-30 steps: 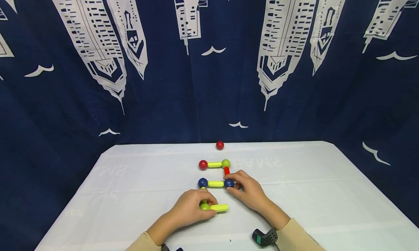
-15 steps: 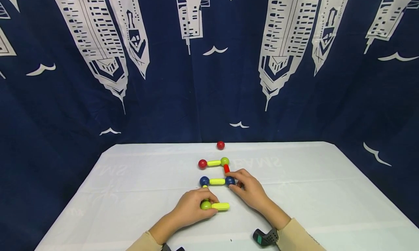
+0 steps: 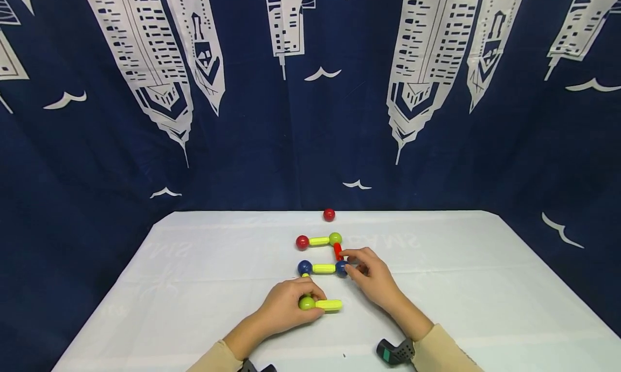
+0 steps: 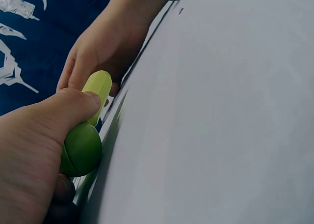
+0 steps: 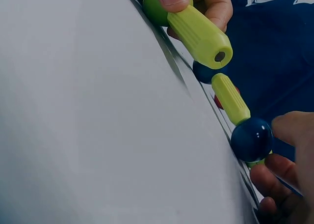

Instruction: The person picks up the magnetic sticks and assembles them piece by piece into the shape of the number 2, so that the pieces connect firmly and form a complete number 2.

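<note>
A zigzag of magnetic rods and balls lies on the white table. My left hand (image 3: 286,303) grips the near green ball (image 3: 307,303), which has a yellow-green rod (image 3: 330,305) pointing right; in the left wrist view, the thumb presses where rod and ball meet. From that ball a partly hidden rod runs back to a blue ball (image 3: 304,267). Another yellow-green rod (image 3: 323,268) links it to a second blue ball (image 5: 251,139). My right hand (image 3: 375,275) holds this ball, thumb at its right side and index finger beside the red rod (image 3: 337,252).
Farther back, the red rod leads to a green ball (image 3: 335,239), then a yellow-green rod (image 3: 319,241) and a red ball (image 3: 302,242). One loose red ball (image 3: 329,215) sits by the table's back edge. A dark blue printed curtain (image 3: 291,145) hangs behind.
The right hand's thumb and index finger have shifted slightly back and to the right, showing more of the red rod. My left hand keeps its grip. The camera view has drifted a little.
</note>
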`<state>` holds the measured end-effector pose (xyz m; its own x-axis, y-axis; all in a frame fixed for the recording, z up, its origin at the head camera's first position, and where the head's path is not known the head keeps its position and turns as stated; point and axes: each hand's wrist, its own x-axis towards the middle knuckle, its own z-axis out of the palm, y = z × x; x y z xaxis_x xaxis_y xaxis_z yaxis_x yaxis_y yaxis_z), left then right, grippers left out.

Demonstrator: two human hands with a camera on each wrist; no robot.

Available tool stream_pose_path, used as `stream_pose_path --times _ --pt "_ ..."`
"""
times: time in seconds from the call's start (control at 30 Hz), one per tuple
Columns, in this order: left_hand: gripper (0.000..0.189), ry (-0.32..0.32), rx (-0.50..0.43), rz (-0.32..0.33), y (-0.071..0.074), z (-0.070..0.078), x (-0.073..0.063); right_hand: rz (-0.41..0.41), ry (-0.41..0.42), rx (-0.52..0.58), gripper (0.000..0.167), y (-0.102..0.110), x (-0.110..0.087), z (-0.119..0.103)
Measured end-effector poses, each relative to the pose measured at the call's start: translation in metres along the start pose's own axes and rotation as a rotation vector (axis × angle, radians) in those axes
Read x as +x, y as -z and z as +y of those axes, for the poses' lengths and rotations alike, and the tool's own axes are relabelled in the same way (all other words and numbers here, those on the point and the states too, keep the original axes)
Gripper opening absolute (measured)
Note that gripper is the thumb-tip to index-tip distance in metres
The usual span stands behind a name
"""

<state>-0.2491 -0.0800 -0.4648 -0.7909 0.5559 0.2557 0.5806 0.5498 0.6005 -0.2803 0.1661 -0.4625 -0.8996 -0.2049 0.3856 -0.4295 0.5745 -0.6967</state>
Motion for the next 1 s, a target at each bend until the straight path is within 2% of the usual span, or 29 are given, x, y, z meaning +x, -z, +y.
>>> stream_pose_path --times 0.13,0.27,0.53,0.73,1.0 --pt "0.016 0.009 -0.003 0.006 0.001 0.000 0.000 0.008 -0.145 0.103 0.029 0.004 0.006 -0.006" --pt "0.015 0.019 0.000 0.016 -0.002 -0.002 -0.003 0.015 -0.211 0.137 0.028 0.008 0.019 -0.007" --pt "0.015 -0.012 0.002 0.022 -0.003 -0.002 0.001 0.050 -0.272 0.138 0.031 0.023 0.069 0.000" --pt "0.014 -0.010 0.066 0.005 -0.002 -0.002 0.001 -0.024 -0.271 0.082 0.037 0.015 0.107 0.005" --pt "0.015 0.006 0.070 -0.005 -0.002 -0.003 0.001 -0.101 -0.330 0.025 0.043 0.001 0.134 0.013"
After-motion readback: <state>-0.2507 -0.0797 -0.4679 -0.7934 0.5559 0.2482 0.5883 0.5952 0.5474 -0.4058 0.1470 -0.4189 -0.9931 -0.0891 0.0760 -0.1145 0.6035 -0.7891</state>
